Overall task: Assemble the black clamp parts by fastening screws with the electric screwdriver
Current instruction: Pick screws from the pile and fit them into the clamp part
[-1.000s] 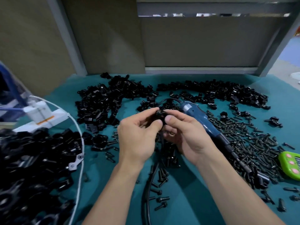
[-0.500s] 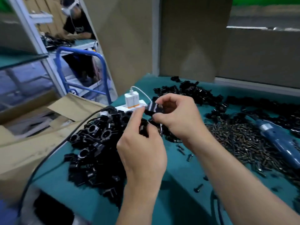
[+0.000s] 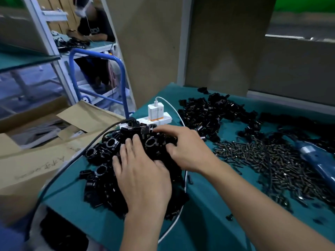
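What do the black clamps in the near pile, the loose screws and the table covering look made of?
Black clamps: moulded plastic or coated metal, smooth with a dull sheen; the look leaves it open. Screws: likely blackened steel, dark with small glints. Table covering: teal cloth or felt-like mat, matte, no reflections.

cardboard box (image 3: 36, 169): handwritten characters, too blurred to read | shirt print (image 3: 95, 30): unreadable

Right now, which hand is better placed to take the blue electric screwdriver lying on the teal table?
The right hand, probably. The blue electric screwdriver lies at the right, beyond the loose black screws; the left hand rests on the pile of black clamps, farther away.
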### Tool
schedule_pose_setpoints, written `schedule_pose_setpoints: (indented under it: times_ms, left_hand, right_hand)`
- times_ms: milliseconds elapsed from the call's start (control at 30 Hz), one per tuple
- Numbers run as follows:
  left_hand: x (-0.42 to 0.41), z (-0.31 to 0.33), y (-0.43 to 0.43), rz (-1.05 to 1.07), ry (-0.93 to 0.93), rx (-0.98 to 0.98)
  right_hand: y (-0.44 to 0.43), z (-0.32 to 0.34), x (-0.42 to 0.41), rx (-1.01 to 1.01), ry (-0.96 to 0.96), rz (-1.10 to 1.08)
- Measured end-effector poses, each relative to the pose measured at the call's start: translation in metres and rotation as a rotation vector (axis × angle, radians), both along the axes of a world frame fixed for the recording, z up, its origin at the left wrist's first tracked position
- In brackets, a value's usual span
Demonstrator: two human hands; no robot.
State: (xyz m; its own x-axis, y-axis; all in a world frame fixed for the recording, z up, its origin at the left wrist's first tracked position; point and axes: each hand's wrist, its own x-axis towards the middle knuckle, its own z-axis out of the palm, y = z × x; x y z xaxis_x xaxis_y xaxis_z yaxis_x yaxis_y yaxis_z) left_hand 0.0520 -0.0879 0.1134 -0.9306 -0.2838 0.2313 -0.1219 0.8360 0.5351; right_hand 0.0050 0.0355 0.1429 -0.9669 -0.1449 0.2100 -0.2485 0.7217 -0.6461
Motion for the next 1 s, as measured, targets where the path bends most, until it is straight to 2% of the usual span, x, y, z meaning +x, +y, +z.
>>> schedule_pose_setpoints:
  times_ms: [100, 233, 300, 367, 433, 500, 567, 667, 733, 833, 933, 1000]
  left_hand:
    - [0.004, 0.003, 0.007, -0.026, 0.023, 0.007]
    - [0.013, 0.006, 0.04, -0.155, 0.146, 0.055]
    - [0.018, 0.006, 0.069, -0.248, 0.251, 0.098]
    - [0.018, 0.003, 0.105, -0.362, 0.308, 0.163]
    - [0.009, -0.003, 0.141, -0.448, 0.201, 0.247]
    - [-0.011, -0.011, 0.171, -0.476, 0.016, 0.352]
    - [-0.029, -0.022, 0.193, -0.497, -0.085, 0.403]
    - [-0.05, -0.038, 0.209, -0.531, -0.133, 0.349]
    - [-0.06, -0.048, 0.215, -0.536, -0.126, 0.275]
    - [-0.067, -0.058, 0.22, -0.55, -0.1, 0.24]
    - [-0.067, -0.059, 0.221, -0.542, -0.107, 0.219]
    - [-0.067, -0.058, 0.221, -0.536, -0.115, 0.204]
  right_hand:
    - [0.03, -0.008, 0.001, -0.088, -0.044, -0.09]
    - [0.085, -0.023, -0.004, -0.269, -0.037, -0.37]
    - [0.115, -0.028, -0.009, -0.229, -0.044, -0.506]
    - [0.142, -0.031, -0.018, -0.039, -0.125, -0.567]
    - [0.162, -0.032, -0.028, 0.13, -0.218, -0.58]
    - [0.177, -0.035, -0.041, 0.18, -0.252, -0.555]
    - [0.19, -0.039, -0.053, 0.203, -0.271, -0.508]
    - [0.201, -0.046, -0.073, 0.288, -0.264, -0.487]
    - [0.211, -0.049, -0.087, 0.418, -0.251, -0.578]
    - [0.223, -0.044, -0.104, 0.516, -0.363, -0.65]
    - [0.227, -0.042, -0.108, 0.507, -0.311, -0.568]
    - [0.228, -0.046, -0.102, 0.394, -0.225, -0.56]
